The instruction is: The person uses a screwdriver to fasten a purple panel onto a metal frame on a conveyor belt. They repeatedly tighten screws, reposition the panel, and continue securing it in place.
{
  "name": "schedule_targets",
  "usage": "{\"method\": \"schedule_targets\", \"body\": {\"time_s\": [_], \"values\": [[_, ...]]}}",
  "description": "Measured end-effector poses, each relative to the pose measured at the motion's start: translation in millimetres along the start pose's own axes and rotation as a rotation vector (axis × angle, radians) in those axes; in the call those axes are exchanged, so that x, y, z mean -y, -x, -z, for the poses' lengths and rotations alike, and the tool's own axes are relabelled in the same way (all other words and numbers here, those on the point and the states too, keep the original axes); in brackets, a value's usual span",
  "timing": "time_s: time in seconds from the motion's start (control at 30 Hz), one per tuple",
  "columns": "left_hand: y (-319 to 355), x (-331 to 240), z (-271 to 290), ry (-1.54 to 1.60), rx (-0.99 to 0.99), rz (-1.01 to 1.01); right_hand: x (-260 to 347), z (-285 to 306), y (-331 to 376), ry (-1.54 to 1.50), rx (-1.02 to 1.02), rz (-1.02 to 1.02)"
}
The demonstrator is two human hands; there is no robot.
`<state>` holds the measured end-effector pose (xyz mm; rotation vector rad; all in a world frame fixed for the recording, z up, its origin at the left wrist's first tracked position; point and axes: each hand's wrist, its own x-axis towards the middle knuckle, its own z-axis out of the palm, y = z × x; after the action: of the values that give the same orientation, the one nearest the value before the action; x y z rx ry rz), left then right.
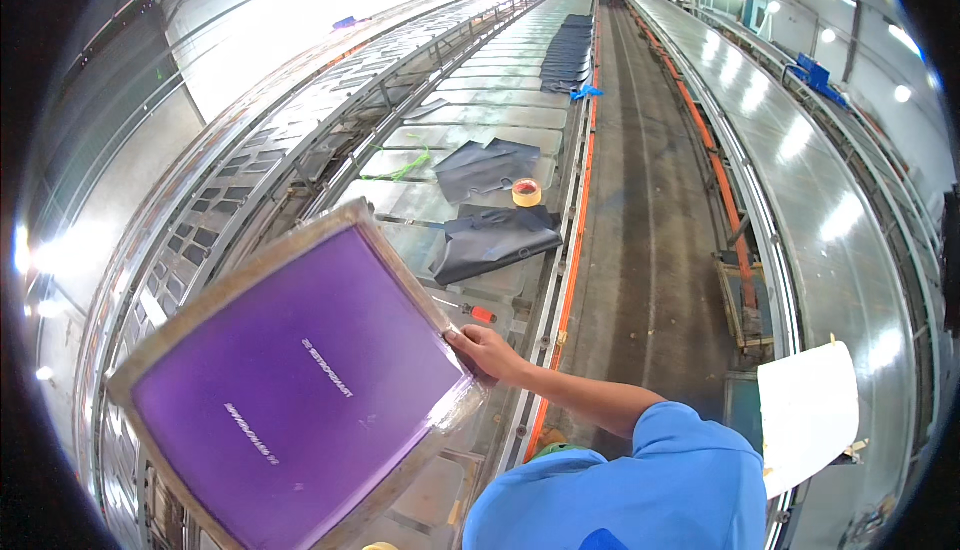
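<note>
My right hand (485,352) is closed round the right-hand edge of a screen-printing frame (400,260). The frame is held tilted above the near end of a long metal table (430,495); its purple mesh (285,380) bears two lines of small white lettering. Clear tape wraps the frame's corner below my fingers. My left hand does not show. Just beyond my right hand, a red-handled screwdriver (482,314) lies on the table. Farther along are two crumpled dark fabric pieces, a nearer one (497,245) and a farther one (487,168), with a yellow tape roll (526,192) between them.
Green string (408,162) and a row of dark fabric pieces (567,55) lie along the table. An orange rail (573,285) edges it beside the aisle (645,180). A white sheet (812,417) is at right, near another long table (810,180). People stand far off.
</note>
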<state>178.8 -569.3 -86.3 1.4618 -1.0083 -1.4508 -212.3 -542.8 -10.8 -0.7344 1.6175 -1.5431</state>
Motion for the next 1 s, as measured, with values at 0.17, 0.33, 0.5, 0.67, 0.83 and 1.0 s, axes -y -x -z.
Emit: {"method": "schedule_targets", "body": {"time_s": [0.17, 0.33, 0.5, 0.67, 0.83, 1.0], "values": [[14.6, 52.0, 28.7, -0.155, -0.011, 0.091, -51.1, 27.6, -29.5, 0.319, -0.012, 0.035], [27.7, 88.3, 60.0, -0.267, -0.045, 0.147, -83.1, 43.8, -49.1, 0.652, -0.012, -0.133], [38.0, 113.1, 83.4, -0.347, -0.086, 0.190, -107.2, 58.5, -60.1, 0.859, 0.041, -0.133], [45.0, 129.9, 99.0, -0.407, -0.109, 0.219, -129.4, 56.1, -60.1, 0.896, 0.048, -0.117], [48.8, 139.6, 109.9, -0.452, -0.127, 0.239, -145.6, 48.4, -57.7, 0.905, 0.016, -0.108], [50.1, 148.5, 120.0, -0.489, -0.136, 0.255, -154.8, 46.7, -56.7, 0.934, 0.039, -0.137]]}}
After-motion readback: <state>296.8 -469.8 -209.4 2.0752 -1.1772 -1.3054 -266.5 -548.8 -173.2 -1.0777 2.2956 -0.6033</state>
